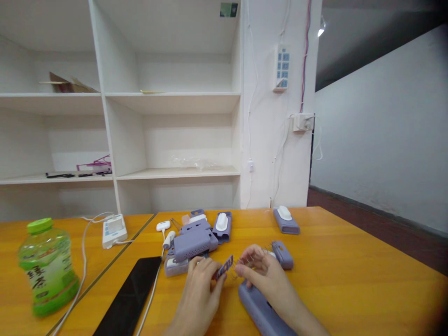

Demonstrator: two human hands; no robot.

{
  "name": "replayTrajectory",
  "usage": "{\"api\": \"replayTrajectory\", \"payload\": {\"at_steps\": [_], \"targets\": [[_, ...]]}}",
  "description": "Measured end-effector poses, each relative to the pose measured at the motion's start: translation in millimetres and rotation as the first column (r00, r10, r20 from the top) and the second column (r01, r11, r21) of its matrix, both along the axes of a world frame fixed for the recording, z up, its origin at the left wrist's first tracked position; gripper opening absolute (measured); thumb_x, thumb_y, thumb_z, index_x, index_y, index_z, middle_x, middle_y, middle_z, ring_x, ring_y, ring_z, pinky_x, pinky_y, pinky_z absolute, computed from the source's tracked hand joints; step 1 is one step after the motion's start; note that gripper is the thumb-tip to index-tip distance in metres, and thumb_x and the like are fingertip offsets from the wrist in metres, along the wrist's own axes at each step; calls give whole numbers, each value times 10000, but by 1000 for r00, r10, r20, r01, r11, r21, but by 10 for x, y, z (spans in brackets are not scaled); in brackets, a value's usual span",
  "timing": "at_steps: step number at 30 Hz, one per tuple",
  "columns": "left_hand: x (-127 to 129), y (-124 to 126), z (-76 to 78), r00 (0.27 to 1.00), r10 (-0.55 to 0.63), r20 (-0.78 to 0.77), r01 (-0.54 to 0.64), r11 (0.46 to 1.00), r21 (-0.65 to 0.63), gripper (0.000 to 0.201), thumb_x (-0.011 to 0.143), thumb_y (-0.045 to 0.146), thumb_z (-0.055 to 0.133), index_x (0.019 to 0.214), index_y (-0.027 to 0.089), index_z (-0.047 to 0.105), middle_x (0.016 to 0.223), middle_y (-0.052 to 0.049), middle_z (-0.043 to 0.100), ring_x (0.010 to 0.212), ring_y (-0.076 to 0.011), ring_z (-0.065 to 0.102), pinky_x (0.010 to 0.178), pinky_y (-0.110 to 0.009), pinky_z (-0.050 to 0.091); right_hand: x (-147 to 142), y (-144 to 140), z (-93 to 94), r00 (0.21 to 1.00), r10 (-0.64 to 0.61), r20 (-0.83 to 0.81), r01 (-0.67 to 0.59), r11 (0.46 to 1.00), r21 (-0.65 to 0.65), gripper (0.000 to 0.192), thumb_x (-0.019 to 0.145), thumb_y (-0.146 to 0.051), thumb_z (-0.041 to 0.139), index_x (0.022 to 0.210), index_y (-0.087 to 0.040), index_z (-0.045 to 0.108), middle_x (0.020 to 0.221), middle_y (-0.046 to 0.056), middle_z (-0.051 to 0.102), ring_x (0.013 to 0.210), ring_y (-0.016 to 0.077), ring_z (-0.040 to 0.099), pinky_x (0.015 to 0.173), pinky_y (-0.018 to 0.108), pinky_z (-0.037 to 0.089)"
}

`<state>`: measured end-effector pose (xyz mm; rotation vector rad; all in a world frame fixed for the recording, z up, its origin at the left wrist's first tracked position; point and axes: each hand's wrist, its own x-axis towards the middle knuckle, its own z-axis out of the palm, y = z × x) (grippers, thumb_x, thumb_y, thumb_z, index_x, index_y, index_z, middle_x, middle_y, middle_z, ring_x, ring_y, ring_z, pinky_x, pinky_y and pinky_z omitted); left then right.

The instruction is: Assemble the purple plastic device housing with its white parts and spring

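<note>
My left hand is closed, pinching a small flat patterned piece, tilted on edge, between thumb and fingers; it looks like a small circuit board, but I cannot be sure. Facing it, my right hand has thumb and fingertips drawn together on thin wires, which show beside the piece. Under my right hand lies a long purple casing. Just behind that hand is another purple part. Past my left hand sits a pile of purple casings, several of them with white parts.
A black tablet-like slab and a white cable lie to the left. Further left are a green-capped bottle and a power strip. Purple casings with white tops sit toward the back. White shelves rise behind the table.
</note>
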<state>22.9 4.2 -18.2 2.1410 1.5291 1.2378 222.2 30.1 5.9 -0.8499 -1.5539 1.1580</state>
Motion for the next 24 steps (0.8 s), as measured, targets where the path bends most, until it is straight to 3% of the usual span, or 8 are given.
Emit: {"api": "replayTrajectory", "payload": {"at_steps": [3,5,9,13,18,21,24], "targets": [[96,-68,91,991,-33,133,43,996,-77,253,1001,329,551,1043,193,759,915,-91,770,854,-266,694,816,-412,559,-11,-66,60,999,24,23,-24,999,24,337,767,-391,864,887,-205,610,853,12,702,763,181,675,622,263,528],[151,-84,108,941,-99,324,151,979,-139,316,992,348,559,1203,168,710,968,-97,794,766,-218,725,753,-343,587,-21,-121,91,999,33,35,-36,997,70,310,809,-391,838,901,-213,601,873,7,704,780,177,681,695,282,546],[216,-77,70,702,-188,687,351,930,-104,452,905,469,712,1219,147,664,1058,-127,801,750,-200,736,761,-322,593,-42,-217,113,995,20,97,-38,982,186,227,937,-393,709,841,-206,623,836,4,668,775,159,635,737,277,512],[223,-70,-19,629,-208,749,385,921,-67,464,897,546,728,1192,205,615,1000,-91,811,810,-215,750,787,-322,584,-73,-276,96,987,19,160,-53,976,210,244,984,-394,653,835,-204,618,793,-4,669,732,148,616,687,258,481],[236,-88,-120,650,-199,734,356,932,-62,406,934,585,666,1133,241,583,1067,-99,806,973,-251,759,899,-359,567,-107,-277,44,983,84,164,-110,981,159,175,991,-306,644,1098,-257,515,808,-46,712,685,136,647,622,228,475],[250,-99,-137,646,-234,727,403,913,-64,423,966,579,625,1221,253,535,1149,-107,793,1073,-256,740,979,-386,539,-100,-237,2,974,18,225,-75,966,249,238,1006,-287,615,1233,-266,545,896,-23,746,751,148,685,686,251,522],[249,-104,-135,644,-258,720,428,902,-61,426,998,555,589,1286,259,484,1229,-116,768,1159,-256,713,1041,-405,515,-71,-198,-21,967,-57,248,-22,951,307,211,975,-303,668,1180,-268,632,1003,3,732,821,165,691,763,292,551]]}}
